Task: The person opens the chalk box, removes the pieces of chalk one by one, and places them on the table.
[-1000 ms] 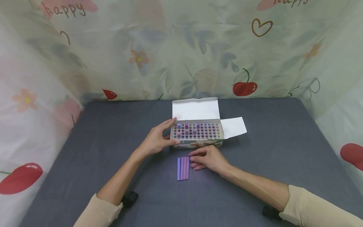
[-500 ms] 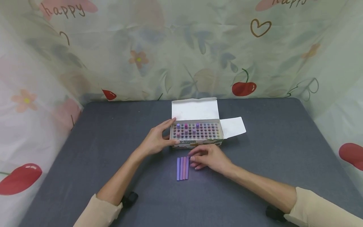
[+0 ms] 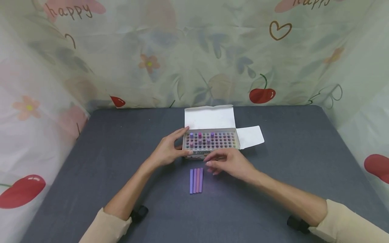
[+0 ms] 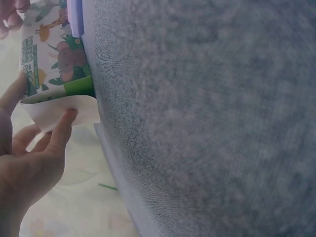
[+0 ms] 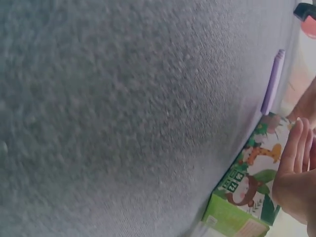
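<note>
My left hand (image 3: 166, 150) grips the left end of a cardboard box (image 4: 52, 59) printed with cartoon animals, thumb at the front and fingers toward the back corner. Its upper face is a grid of small holes, with several purple and pink chalk-like sticks (image 3: 199, 135) standing out of it. In front of the box, several similar loose sticks (image 3: 198, 180), blue-violet, purple and pink, lie side by side on the table. My right hand (image 3: 231, 163) hovers between them and the box front, fingers loosely bent, with nothing seen in it.
The box's white lid (image 3: 209, 117) is folded up behind it, and a side flap (image 3: 250, 136) sticks out to the right. Dark cloth covers the table (image 3: 127, 135). A printed curtain (image 3: 182, 60) hangs behind and at both sides.
My right hand has lifted away from the loose sticks, up and slightly right toward the box front. My left hand stays on the box, and the sticks have not moved.
</note>
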Demonstrator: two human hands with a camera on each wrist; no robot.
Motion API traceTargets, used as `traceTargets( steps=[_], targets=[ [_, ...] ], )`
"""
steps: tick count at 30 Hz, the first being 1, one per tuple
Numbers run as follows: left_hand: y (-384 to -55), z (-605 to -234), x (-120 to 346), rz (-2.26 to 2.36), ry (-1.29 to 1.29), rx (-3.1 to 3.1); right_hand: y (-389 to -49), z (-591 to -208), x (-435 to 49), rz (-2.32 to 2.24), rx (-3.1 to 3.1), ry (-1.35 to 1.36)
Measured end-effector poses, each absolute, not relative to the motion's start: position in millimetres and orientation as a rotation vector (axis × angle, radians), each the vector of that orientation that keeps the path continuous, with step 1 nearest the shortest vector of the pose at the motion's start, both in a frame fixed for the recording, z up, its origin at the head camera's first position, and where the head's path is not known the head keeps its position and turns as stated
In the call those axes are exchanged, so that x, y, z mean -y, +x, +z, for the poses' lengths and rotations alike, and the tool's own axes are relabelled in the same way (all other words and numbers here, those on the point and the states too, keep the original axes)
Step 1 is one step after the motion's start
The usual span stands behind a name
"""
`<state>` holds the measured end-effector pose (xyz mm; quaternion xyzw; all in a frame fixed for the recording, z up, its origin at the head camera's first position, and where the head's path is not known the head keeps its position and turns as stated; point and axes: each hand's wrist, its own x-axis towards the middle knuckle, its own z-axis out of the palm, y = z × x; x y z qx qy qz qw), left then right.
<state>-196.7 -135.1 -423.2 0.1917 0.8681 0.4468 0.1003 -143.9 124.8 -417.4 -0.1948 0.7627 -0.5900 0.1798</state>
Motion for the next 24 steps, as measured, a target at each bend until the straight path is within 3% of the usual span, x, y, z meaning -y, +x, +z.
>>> traceTargets(
  steps=[24],
  targets=[
    [-195.8, -422.8, 134.9, 1.338, 0.541, -2.542, -176.5, -383.8, -147.3, -1.618, -2.31, -0.582]
  ],
)
